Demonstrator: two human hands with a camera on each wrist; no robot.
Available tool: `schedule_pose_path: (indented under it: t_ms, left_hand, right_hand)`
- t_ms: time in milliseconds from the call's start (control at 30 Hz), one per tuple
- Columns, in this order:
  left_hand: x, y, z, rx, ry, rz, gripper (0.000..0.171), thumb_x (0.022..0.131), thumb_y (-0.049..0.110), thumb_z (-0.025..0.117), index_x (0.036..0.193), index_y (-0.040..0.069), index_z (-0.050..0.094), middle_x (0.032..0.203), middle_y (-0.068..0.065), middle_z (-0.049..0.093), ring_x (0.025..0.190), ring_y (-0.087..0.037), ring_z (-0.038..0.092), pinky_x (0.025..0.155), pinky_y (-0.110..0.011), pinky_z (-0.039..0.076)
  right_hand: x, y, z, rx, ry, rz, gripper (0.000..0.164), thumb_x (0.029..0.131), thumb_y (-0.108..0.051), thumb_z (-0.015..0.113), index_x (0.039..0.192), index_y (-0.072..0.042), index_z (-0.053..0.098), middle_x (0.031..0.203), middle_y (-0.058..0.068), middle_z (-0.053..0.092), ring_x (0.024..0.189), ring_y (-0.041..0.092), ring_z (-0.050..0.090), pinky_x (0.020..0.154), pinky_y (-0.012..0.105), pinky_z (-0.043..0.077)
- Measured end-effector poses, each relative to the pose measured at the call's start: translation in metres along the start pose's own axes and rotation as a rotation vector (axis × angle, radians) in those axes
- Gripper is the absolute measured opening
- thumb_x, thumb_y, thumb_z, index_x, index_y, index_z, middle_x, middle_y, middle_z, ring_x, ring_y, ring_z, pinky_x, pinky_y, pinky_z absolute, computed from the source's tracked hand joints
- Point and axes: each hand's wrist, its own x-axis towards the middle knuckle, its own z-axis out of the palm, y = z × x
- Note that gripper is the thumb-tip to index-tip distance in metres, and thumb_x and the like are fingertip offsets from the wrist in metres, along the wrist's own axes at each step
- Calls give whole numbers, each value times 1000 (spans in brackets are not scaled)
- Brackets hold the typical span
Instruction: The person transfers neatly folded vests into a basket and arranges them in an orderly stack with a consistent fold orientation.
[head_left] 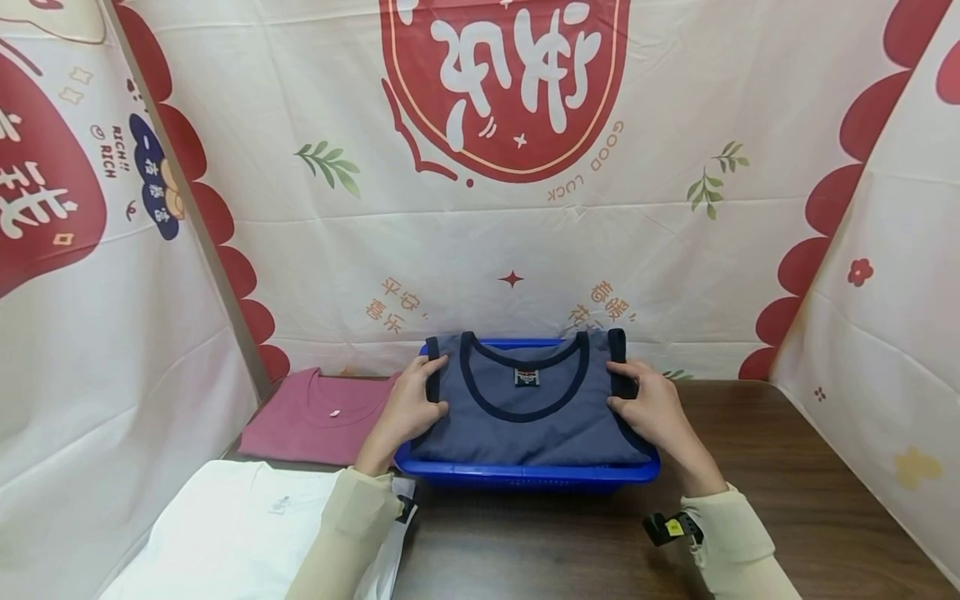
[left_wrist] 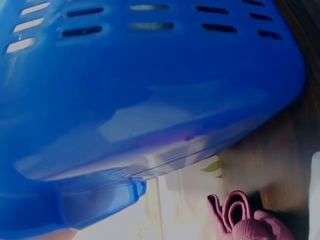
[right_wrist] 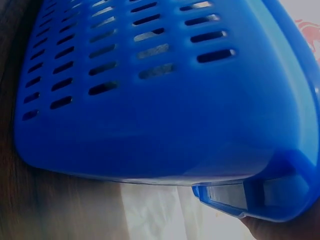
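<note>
A folded grey-blue tank top (head_left: pixel 555 437) with dark trim round its neck and sides lies in a blue plastic basket (head_left: pixel 536 477). My left hand (head_left: pixel 408 400) rests on the top's left edge, thumb and forefinger spread apart on the cloth. At the opposite edge, my right hand (head_left: pixel 648 402) touches the dark trim with thumb and forefinger, also spread. The other fingers are mostly hidden. The slotted basket wall (left_wrist: pixel 150 75) fills the left wrist view, and the right wrist view shows the slotted wall (right_wrist: pixel 150 125) at the other end.
A folded pink T-shirt (head_left: pixel 307 429) lies left of the basket. Nearer, a folded white T-shirt (head_left: pixel 240 525) lies at the front left. Brown wooden table (head_left: pixel 525 550) extends in front and to the right. Printed cloth (head_left: pixel 322 267) hangs behind and at both sides.
</note>
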Motion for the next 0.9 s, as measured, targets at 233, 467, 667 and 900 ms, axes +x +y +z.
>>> schedule_pose_path:
  t_ms: [233,467,667,900]
  left_hand:
    - [0,-1,-1,18,5,18,68,72,2,71,137,11,54,138,-12,49,124,-32,49,99,-47,43]
    - [2,-3,1,43,11,49,61,75,6,74,133,6,57,137,-15,51,135,-35,40,109,-50,34]
    - [1,-4,1,49,3,47,61,75,9,77,132,5,58,137,-16,52,137,-35,37,111,-51,32]
    - [1,-7,2,103,-29,15,63,75,14,79,133,3,57,139,-19,49,142,-42,27,112,-56,27]
  right_hand:
    - [0,1,1,-33,-22,-25,55,82,-7,67,135,-3,54,143,25,45,129,48,41,95,59,42]
    - [-1,0,2,-56,-36,-37,55,83,-8,66,136,-3,53,144,26,43,129,49,40,95,60,42]
    - [-1,0,4,-92,-35,-43,55,81,-10,67,135,-3,55,144,27,43,130,49,39,96,61,40]
    - [1,1,5,-105,-76,-48,54,81,-9,68,134,-2,55,144,31,40,133,53,32,102,66,31]
